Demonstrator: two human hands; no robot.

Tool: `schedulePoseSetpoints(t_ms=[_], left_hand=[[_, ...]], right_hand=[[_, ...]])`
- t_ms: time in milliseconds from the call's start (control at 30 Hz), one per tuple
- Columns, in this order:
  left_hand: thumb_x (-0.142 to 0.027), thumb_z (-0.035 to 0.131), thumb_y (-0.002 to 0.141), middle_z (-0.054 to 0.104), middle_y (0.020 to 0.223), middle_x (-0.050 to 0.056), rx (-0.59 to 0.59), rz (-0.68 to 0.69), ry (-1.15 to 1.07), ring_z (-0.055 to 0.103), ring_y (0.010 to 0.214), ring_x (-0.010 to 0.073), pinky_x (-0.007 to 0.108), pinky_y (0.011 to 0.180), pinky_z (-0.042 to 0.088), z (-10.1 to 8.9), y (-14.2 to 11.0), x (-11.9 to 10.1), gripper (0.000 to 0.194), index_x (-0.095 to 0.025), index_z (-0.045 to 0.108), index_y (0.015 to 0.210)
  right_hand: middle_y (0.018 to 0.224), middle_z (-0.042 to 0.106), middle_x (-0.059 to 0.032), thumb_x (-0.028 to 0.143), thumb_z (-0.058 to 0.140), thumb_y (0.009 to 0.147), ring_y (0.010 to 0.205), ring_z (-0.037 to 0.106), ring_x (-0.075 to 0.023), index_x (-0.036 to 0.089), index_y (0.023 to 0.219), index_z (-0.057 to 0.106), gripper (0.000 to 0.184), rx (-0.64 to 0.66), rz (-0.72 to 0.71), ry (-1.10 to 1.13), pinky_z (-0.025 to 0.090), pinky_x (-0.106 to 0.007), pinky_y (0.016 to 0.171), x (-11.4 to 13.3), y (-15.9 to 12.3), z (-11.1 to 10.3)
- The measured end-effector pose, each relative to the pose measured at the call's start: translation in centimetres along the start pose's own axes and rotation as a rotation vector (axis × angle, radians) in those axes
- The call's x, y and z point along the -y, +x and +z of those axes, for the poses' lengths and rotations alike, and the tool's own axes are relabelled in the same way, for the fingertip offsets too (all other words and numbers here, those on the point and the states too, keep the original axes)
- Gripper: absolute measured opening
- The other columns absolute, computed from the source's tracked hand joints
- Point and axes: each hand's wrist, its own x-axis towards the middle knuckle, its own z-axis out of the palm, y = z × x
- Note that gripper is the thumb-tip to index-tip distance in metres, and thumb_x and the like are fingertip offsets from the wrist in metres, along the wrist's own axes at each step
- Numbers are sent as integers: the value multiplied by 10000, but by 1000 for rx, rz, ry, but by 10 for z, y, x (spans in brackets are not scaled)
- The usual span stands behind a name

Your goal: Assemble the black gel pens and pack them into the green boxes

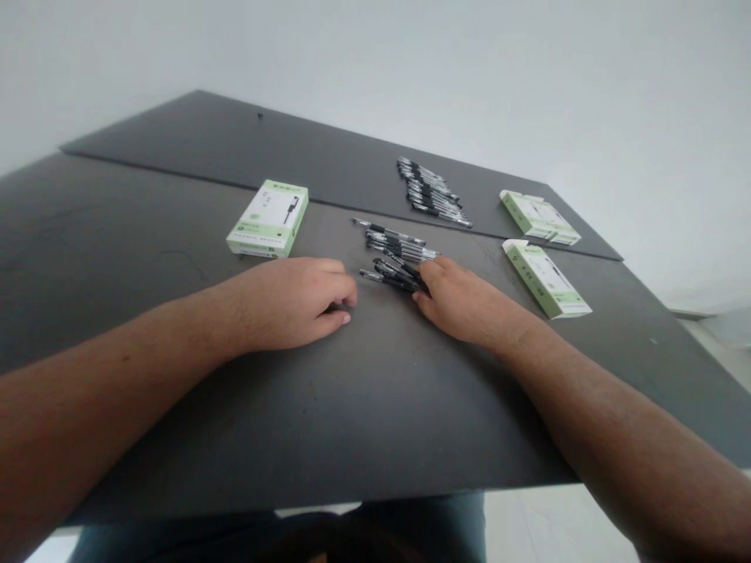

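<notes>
My right hand [449, 297] is closed round the right ends of a bunch of black pens [390, 274], which fan out to the left just over the table. Its palm side and some fingertips are hidden. Behind this bunch lie several more black pens with clear barrels [396, 241], side by side. To the left, my left hand [305, 301] rests on the table with its fingers loosely curled and the thumb apart from them. I see nothing in it. The pens' left tips end a little way from its fingertips.
A closed green-and-white box [264, 219] lies beyond my left hand. A larger row of pens [431, 191] lies farther back on the dark table [282, 438]. At the right are two green-and-white boxes, a rear one [540, 215] and a nearer one [545, 277]. A seam crosses the table.
</notes>
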Motion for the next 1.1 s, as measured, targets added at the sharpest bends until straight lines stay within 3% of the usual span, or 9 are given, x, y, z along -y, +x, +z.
schedulePoseSetpoints(t_ms=[200,333,400,467,600,733,900,1000,1100], left_hand=[[-357,613,999,797,1117,117,-89,-45,-90,766,1017,306,450,920,601,2,1,-2,300,-218,768,1213],[-473,677,1002,694,1491,185,-474,-145,-407,766,1037,264,417,854,658,9,4,-13,802,-237,362,1701],[-538,629,1047,592,1634,201,-630,-97,-501,751,1185,291,439,917,674,11,6,-21,843,-286,225,1743],[-546,534,1107,549,1692,181,-706,-44,-504,700,1354,332,506,1055,651,10,7,-31,727,-320,241,1732],[-465,397,1178,634,1623,157,-689,18,-381,641,1475,349,597,1277,514,6,9,-47,521,-271,423,1661],[-417,359,1193,686,1557,158,-667,45,-326,640,1492,314,550,1320,483,4,13,-52,484,-224,476,1621],[-304,431,1151,709,1547,154,-590,91,-378,677,1456,300,521,1303,512,4,16,-52,431,-187,534,1553],[-301,461,1138,676,1598,161,-588,91,-413,690,1442,309,542,1294,527,8,16,-51,487,-211,476,1617],[-365,500,1129,543,1738,163,-609,78,-469,643,1512,340,561,1241,581,13,14,-51,698,-296,234,1771]], right_hand=[[1096,780,-166,299,595,1081,1022,761,-336,227,1096,574,76,-154,34,159,572,-419,867,-2,-5,-2],[967,794,-119,350,557,1084,874,769,-328,250,1165,506,138,-215,22,395,540,-406,734,13,-9,-5],[1003,800,-122,360,536,1088,892,775,-319,256,1189,488,153,-240,-56,490,560,-416,753,24,-9,-2],[1054,803,-128,369,540,1085,933,779,-314,259,1216,481,181,-279,-129,553,585,-426,789,33,-8,4],[1190,806,-166,361,568,1064,1043,782,-326,238,1300,498,275,-348,-207,626,619,-464,886,43,-4,17],[1269,801,-156,371,628,1040,1118,766,-315,230,1345,549,345,-351,-245,743,620,-481,971,43,-1,19],[877,774,-18,404,717,1005,832,730,-215,239,986,628,189,-120,-251,969,595,-366,813,41,0,10],[721,683,33,394,727,1006,685,655,-180,247,904,595,222,-55,-243,977,547,-331,707,42,-1,6],[753,683,35,479,756,1019,665,646,-167,250,931,595,294,-52,-267,1085,554,-316,670,43,-4,5]])
